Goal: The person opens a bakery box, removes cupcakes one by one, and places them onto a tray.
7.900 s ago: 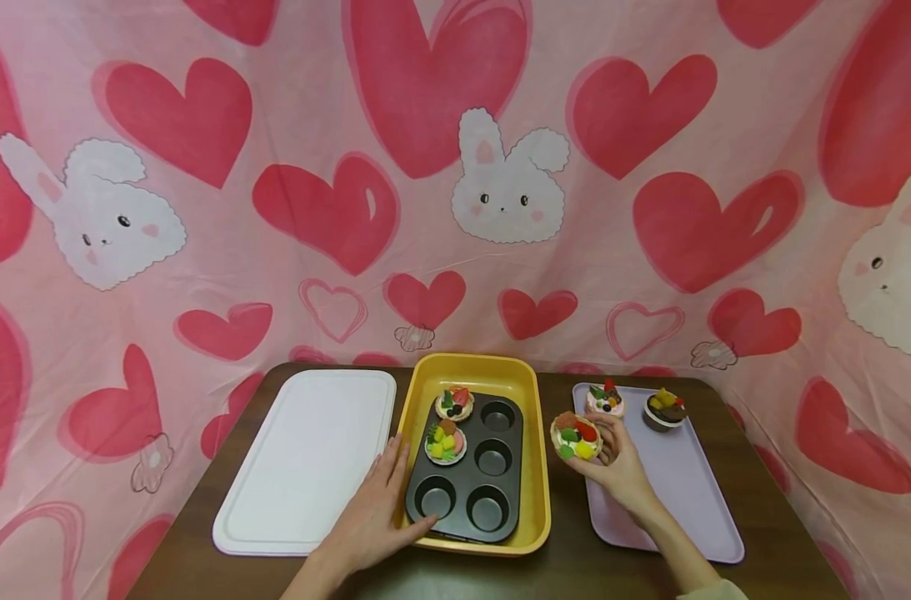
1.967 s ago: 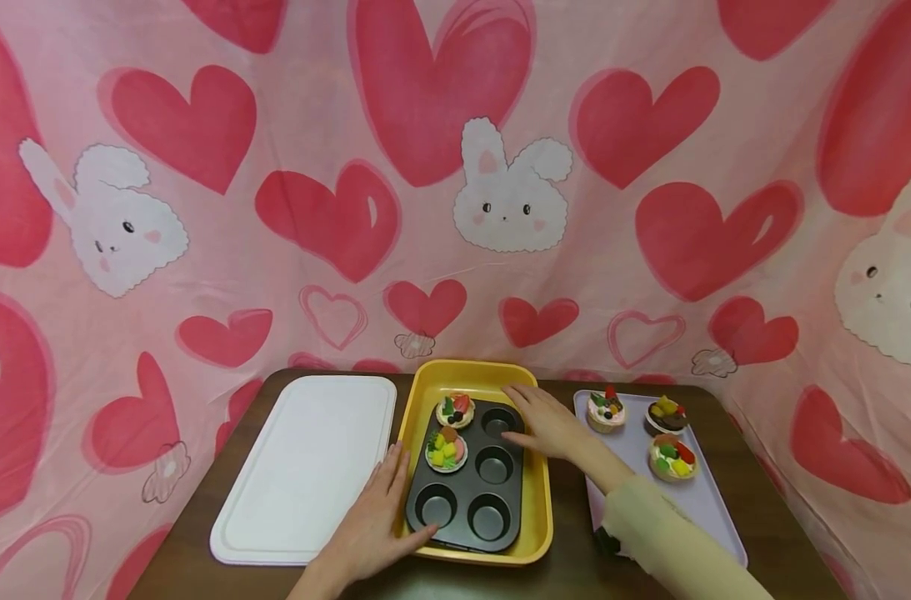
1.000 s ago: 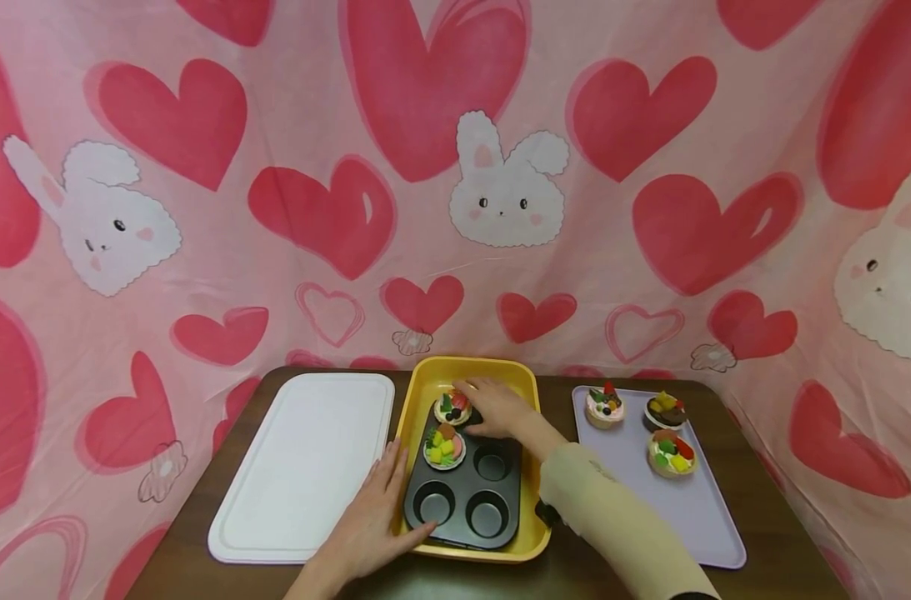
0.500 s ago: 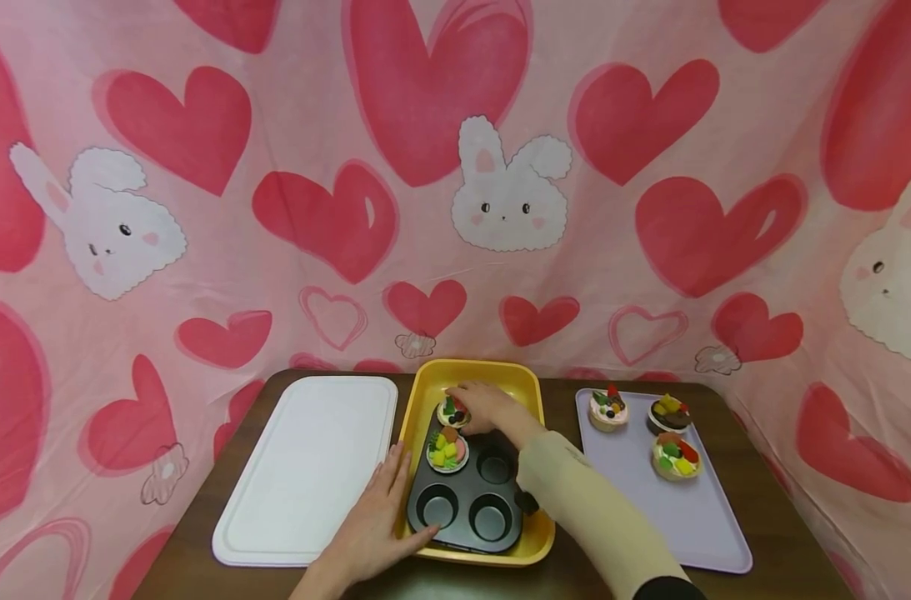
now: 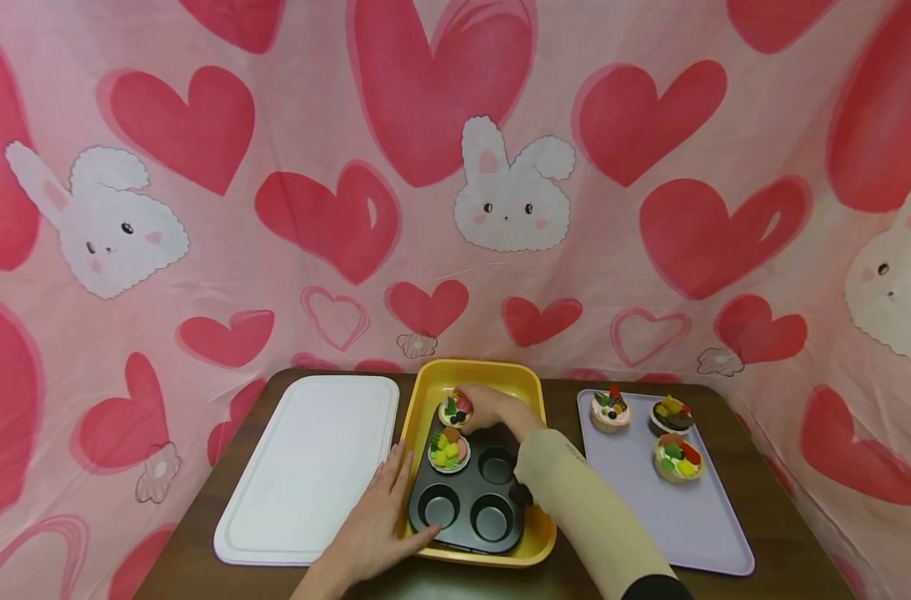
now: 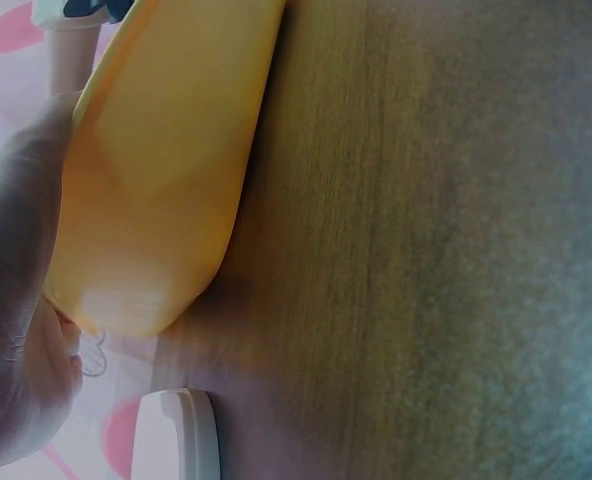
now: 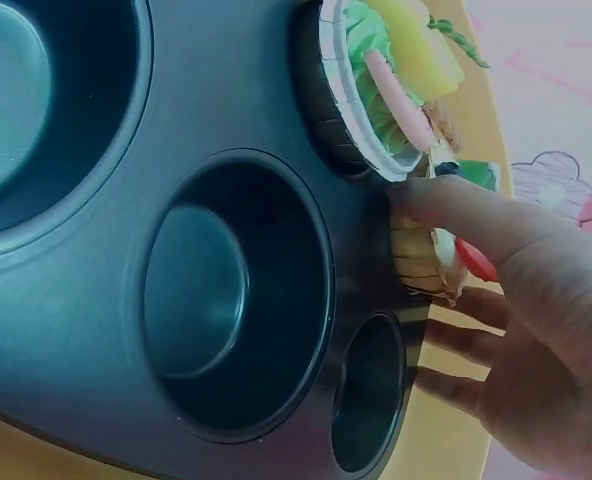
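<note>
A black muffin tin [image 5: 466,493] lies inside a yellow tray [image 5: 506,375]. My right hand [image 5: 494,410] reaches over the tin and grips a fruit tart [image 5: 453,412] at its far left cup, thumb on the near side. In the right wrist view the tart's ridged crust [image 7: 416,255] shows between thumb and fingers. A cupcake with yellow fruit and green cream [image 5: 449,451] sits in the middle left cup, close to my thumb. My left hand [image 5: 372,525] rests on the tray's left rim, fingers straight and thumb reaching over the near left corner.
On the right, a purple tray [image 5: 695,525] bears a pink-cream tart [image 5: 610,411], a chocolate cupcake [image 5: 671,415] and another fruit tart [image 5: 678,459]. A white board [image 5: 305,475] lies on the left. A heart-patterned cloth [image 5: 500,292] hangs behind the table.
The fruit tart that my right hand held earlier now stands on the purple tray. My right hand has moved left over the tin and taken hold of the far left tart. The left hand stays put.
</note>
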Demonstrator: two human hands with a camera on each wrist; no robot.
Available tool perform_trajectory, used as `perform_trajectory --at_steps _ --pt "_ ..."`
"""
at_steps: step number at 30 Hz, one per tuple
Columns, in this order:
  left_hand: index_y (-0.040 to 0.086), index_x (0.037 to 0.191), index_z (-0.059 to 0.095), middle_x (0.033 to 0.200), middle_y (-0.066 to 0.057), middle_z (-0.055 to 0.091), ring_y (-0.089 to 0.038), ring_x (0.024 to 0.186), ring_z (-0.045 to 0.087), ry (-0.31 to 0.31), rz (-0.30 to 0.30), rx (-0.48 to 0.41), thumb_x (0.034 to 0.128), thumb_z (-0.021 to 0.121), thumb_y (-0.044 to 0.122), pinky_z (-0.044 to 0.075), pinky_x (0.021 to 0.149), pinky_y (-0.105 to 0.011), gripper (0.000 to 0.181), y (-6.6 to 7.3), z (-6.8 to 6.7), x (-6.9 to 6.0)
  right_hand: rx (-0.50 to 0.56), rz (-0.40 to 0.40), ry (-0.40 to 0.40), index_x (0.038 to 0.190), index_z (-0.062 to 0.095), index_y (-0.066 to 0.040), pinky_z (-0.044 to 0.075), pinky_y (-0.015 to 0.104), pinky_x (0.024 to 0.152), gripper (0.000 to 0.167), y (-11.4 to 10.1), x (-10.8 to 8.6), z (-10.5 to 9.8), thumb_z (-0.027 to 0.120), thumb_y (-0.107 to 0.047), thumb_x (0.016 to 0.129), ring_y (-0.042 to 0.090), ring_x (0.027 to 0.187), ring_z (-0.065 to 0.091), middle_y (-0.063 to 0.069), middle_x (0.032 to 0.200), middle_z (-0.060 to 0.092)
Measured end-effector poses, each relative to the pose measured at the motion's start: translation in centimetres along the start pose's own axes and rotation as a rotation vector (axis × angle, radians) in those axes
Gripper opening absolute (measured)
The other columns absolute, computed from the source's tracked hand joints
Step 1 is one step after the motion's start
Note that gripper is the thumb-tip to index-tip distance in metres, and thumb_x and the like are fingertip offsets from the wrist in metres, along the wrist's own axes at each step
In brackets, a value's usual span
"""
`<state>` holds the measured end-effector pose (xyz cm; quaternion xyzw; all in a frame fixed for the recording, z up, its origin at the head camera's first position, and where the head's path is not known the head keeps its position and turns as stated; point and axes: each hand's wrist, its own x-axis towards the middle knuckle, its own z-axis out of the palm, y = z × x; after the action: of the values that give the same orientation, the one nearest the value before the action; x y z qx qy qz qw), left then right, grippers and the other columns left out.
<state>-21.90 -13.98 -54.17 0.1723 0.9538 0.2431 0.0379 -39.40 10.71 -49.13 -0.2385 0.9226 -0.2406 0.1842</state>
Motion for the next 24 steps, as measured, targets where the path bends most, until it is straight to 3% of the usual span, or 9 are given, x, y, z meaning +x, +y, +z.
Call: perform_trajectory --at_steps 9,15,24 --pt "0.006 0.175 0.024 0.187 -0.014 0.010 -0.039 0.170 0.026 0.008 0.011 0.006 0.0895 0.071 0.078 0.030 0.136 -0.059 0.122 -0.03 0.20 -0.10 0.021 -0.005 0.072 0.136 0.062 0.001 0.060 0.045 0.110 0.063 0.23 0.06 0.56 0.093 -0.014 0.084 0.024 0.105 0.064 0.012 0.120 0.071" --pt "0.006 0.175 0.024 0.187 -0.013 0.010 -0.039 0.170 0.026 0.011 0.009 0.000 0.0899 0.072 0.078 0.032 0.135 -0.060 0.121 0.03 0.18 -0.18 0.093 -0.005 0.116 0.132 0.064 0.000 0.063 0.037 0.099 0.059 0.57 0.01 0.93 0.095 -0.014 0.083 0.018 0.096 0.063 0.008 0.111 0.070" --pt "0.008 0.176 0.023 0.188 -0.011 0.007 -0.041 0.170 0.026 0.003 -0.001 -0.012 0.0896 0.071 0.079 0.035 0.133 -0.063 0.122 -0.06 0.12 -0.12 0.184 -0.001 0.150 0.133 0.066 0.001 0.061 0.031 0.092 0.059 1.00 -0.11 1.02 0.093 -0.016 0.083 0.017 0.095 0.062 0.010 0.112 0.071"
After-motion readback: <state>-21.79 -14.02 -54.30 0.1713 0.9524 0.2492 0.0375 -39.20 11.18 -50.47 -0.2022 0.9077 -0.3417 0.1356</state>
